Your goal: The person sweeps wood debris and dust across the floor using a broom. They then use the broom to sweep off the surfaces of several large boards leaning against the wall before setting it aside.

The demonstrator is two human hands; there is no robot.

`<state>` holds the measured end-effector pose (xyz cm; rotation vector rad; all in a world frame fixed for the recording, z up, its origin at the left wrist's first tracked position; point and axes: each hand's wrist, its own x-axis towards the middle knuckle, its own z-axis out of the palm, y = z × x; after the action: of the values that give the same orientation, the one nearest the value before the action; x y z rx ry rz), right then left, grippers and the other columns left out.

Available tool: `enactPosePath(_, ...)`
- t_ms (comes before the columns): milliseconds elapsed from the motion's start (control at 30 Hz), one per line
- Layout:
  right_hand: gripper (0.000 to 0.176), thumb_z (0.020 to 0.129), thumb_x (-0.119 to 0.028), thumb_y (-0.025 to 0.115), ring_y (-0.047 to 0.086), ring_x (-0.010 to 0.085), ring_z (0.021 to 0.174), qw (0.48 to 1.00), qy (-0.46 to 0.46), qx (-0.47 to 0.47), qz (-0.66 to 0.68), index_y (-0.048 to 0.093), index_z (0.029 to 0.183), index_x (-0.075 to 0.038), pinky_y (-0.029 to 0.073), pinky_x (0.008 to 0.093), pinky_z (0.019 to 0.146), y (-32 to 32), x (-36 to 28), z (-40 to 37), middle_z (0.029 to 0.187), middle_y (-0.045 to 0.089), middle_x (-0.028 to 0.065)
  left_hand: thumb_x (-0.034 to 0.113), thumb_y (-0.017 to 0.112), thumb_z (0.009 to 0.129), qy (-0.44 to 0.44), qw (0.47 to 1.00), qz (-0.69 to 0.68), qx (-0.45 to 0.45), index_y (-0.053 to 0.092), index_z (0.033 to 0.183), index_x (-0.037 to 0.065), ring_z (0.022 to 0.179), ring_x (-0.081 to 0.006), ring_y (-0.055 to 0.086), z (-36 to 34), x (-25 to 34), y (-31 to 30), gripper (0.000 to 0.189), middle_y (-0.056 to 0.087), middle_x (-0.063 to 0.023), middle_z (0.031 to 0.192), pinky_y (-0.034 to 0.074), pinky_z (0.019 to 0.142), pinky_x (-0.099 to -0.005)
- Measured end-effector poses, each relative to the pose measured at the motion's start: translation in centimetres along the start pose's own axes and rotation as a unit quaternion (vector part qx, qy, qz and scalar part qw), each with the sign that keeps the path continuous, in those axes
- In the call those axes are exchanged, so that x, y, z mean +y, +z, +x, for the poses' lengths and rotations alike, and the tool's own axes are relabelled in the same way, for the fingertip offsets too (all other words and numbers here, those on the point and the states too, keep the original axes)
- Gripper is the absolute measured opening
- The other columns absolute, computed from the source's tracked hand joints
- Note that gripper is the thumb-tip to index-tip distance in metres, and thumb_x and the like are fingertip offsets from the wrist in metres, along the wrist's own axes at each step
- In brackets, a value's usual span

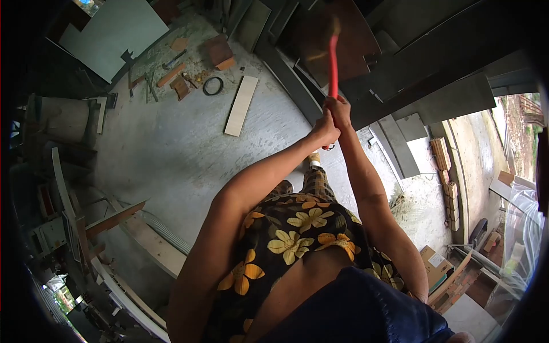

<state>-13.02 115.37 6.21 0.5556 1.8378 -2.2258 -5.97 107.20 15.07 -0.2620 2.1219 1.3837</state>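
Head view: nearest is a black shirt printed with yellow and orange flowers (290, 244), with the person's two bare arms reaching forward past it. The left hand (326, 130) is closed around the near end of a red-handled tool (333, 68), and the right hand (339, 111) grips just beyond it, touching the left; the fingers of both are wrapped around the handle. The tool points away from the body, raised in front of a reddish-brown panel (360, 54), its far end too blurred to name. Below lies a grey concrete floor (166, 148). To the right, grey boards (397, 146) lie near a row of stacked wooden blocks (450, 186). Farther forward, left of the hands, a pale plank (242, 106) lies flat, with a black coil (213, 86) beside it. Beyond the coil sits a reddish-brown block (218, 51).
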Motion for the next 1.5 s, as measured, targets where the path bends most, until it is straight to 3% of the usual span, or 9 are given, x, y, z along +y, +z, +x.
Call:
enactPosePath(167,0.013,0.074,-0.005,0.052,0.048,0.0118,0.050,0.951,-0.209,0.221,-0.063,0.045,0.085,-0.004,0.041,0.0254,0.045,1.1,-0.8,-2.8,0.061,0.050,0.0041,-0.001,0.046,0.070,0.281,0.958,0.051,-0.005,0.024,0.134,0.005,0.090,-0.0368,0.058,-2.3,-2.5,-4.1,0.069,0.056,-0.0291,0.095,0.046,0.074,-0.0368)
enactPosePath(333,0.032,0.079,-0.004,0.050,0.047,0.0071,0.051,0.971,-0.218,0.064,0.074,0.042,0.110,-0.005,0.040,0.0199,0.044,3.0,-5.8,-9.2,0.065,0.047,0.0000,-0.003,0.050,0.070,0.266,0.959,0.072,0.070,0.012,0.134,-0.002,0.100,-0.0421,0.050,-8.0,-1.3,-2.6,0.075,0.045,-0.0307,0.115,0.044,0.083,-0.0435)
enactPosePath(467,0.049,0.081,-0.003,0.048,0.044,0.0052,0.053,0.961,-0.251,-0.028,0.110,0.034,0.127,-0.006,0.038,0.0187,0.046,2.9,-12.1,-9.6,0.070,0.046,-0.0015,-0.003,0.047,0.071,0.394,0.904,0.001,0.168,0.017,0.134,-0.001,0.097,-0.0437,0.052,-8.1,2.6,-1.6,0.070,0.049,-0.0310,0.110,0.046,0.080,-0.0420)
enactPosePath(567,0.049,0.081,-0.003,0.048,0.045,0.0053,0.056,0.948,-0.294,-0.042,0.112,0.033,0.128,-0.006,0.040,0.0188,0.048,2.6,-15.2,-8.7,0.071,0.046,-0.0012,-0.003,0.046,0.071,0.486,0.845,-0.003,0.223,0.019,0.133,-0.001,0.098,-0.0424,0.053,-6.4,4.9,-1.9,0.068,0.047,-0.0299,0.115,0.046,0.080,-0.0405)
enactPosePath(700,0.042,0.083,-0.007,0.046,0.047,0.0065,0.057,0.936,-0.327,-0.069,0.110,0.036,0.123,-0.006,0.042,0.0204,0.049,2.7,-21.6,-7.4,0.071,0.047,0.0001,-0.002,0.048,0.069,0.316,0.936,-0.153,0.019,0.027,0.129,-0.002,0.093,-0.0335,0.056,-6.0,9.9,-4.4,0.063,0.053,-0.0243,0.102,0.044,0.082,-0.0379)
enactPosePath(867,0.022,0.087,-0.020,0.049,0.048,0.0077,0.056,0.912,-0.385,-0.095,0.100,0.044,0.105,-0.008,0.044,0.0219,0.049,2.9,-32.0,-2.7,0.073,0.048,0.0016,0.003,0.051,0.071,0.560,0.807,-0.096,0.163,0.043,0.114,-0.001,0.074,-0.0272,0.058,0.1,18.5,-6.5,0.044,0.056,-0.0147,0.087,0.046,0.075,-0.0366)
enactPosePath(1133,0.026,0.085,-0.032,0.055,0.052,0.0143,0.053,0.846,-0.478,-0.138,0.191,0.048,0.091,-0.008,0.045,0.0268,0.045,0.0,-50.2,12.7,0.066,0.052,0.0067,0.007,0.053,0.073,0.479,0.825,0.164,0.251,0.032,0.114,-0.001,0.087,-0.0441,0.056,7.2,39.1,-11.1,0.046,0.057,-0.0317,0.090,0.046,0.077,-0.0465)
enactPosePath(1300,0.024,0.092,-0.031,0.041,0.045,0.0105,0.044,0.875,-0.469,0.041,0.111,0.042,0.081,-0.009,0.038,0.0234,0.039,-1.7,-39.3,19.5,0.056,0.044,0.0012,0.006,0.050,0.076,0.354,0.884,0.252,0.169,0.033,0.116,0.000,0.092,-0.0447,0.053,11.8,34.7,-10.1,0.044,0.053,-0.0323,0.098,0.044,0.081,-0.0473)
enactPosePath(1500,0.019,0.092,-0.030,0.038,0.044,0.0131,0.047,0.952,-0.087,0.102,0.275,0.039,0.090,-0.011,0.042,0.0275,0.040,1.9,-12.3,16.3,0.061,0.043,0.0036,0.005,0.046,0.076,0.079,0.935,0.345,-0.017,0.020,0.129,0.005,0.103,-0.0424,0.051,15.0,13.5,-8.3,0.059,0.051,-0.0316,0.107,0.040,0.089,-0.0456)
